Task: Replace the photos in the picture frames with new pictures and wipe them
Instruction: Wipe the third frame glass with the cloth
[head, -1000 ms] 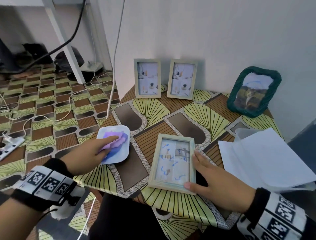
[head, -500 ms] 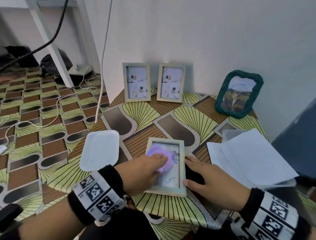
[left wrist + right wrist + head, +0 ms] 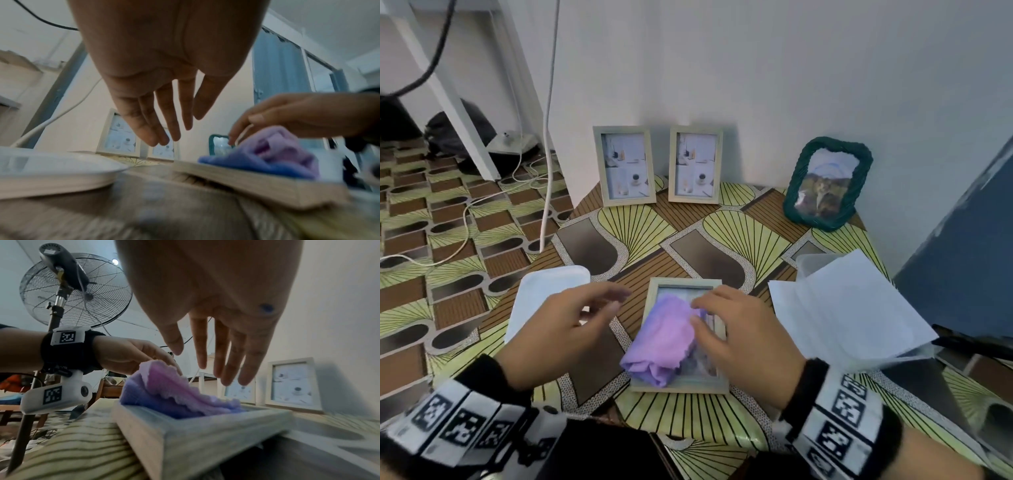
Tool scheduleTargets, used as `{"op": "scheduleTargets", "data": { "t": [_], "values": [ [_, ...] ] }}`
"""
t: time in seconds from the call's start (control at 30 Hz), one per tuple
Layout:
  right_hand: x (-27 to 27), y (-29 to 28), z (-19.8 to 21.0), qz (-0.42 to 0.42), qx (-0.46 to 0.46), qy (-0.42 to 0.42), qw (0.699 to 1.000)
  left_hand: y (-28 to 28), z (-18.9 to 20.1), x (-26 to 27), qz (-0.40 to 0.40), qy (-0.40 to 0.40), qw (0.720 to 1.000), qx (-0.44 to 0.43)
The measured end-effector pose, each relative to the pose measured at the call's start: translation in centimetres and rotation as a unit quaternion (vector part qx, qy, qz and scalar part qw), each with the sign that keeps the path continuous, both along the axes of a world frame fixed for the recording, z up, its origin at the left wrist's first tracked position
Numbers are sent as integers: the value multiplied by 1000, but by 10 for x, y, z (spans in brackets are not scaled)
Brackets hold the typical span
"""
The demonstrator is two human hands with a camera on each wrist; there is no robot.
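The wiping step is judged to be in hand: a purple cloth (image 3: 666,337) lies bunched on the pale frame (image 3: 650,386) near the tabletop's front edge, both the left hand (image 3: 558,329) and right hand (image 3: 743,339) hovering spread, nothing gripped, so the cloth must next be taken up.

- The cloth (image 3: 666,339) covers most of the glass of the flat frame (image 3: 681,387); its photo cannot be made out.
- The right hand (image 3: 743,339) hides the frame's right edge; whether the fingertips touch the cloth cannot be told.
- The left hand (image 3: 558,325) is motion-blurred at the fingertips.
- The paper sheets (image 3: 849,308) hide most of a clear container (image 3: 811,263).
- The photo in the green frame (image 3: 827,185) is too blurred to read.
- In the left wrist view, the counter (image 3: 144,216) is smeared.
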State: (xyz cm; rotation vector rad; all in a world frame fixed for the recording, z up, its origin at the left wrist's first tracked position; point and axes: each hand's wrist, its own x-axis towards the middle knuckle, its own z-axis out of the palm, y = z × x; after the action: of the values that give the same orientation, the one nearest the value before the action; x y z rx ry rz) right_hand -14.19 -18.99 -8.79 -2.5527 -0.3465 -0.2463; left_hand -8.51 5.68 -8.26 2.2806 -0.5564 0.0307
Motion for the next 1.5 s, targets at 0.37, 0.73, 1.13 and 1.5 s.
{"op": "scheduleTargets", "data": {
  "t": [0.37, 0.73, 1.13, 1.5],
  "values": [
    [27, 65, -3, 57, -207, 236, 948, 2, -16, 1, -220, -12, 947, 233],
    [32, 16, 2, 126, -218, 161, 954, -16, -24, 8, -212, 57, 924, 313],
    [45, -1, 6, 104, -138, 106, 979, -31, -14, 32, -230, 101, 877, 409],
    [49, -2, -20, 165, -291, 150, 930, -35, -17, 27, -246, 76, 854, 452]
  ]
}}
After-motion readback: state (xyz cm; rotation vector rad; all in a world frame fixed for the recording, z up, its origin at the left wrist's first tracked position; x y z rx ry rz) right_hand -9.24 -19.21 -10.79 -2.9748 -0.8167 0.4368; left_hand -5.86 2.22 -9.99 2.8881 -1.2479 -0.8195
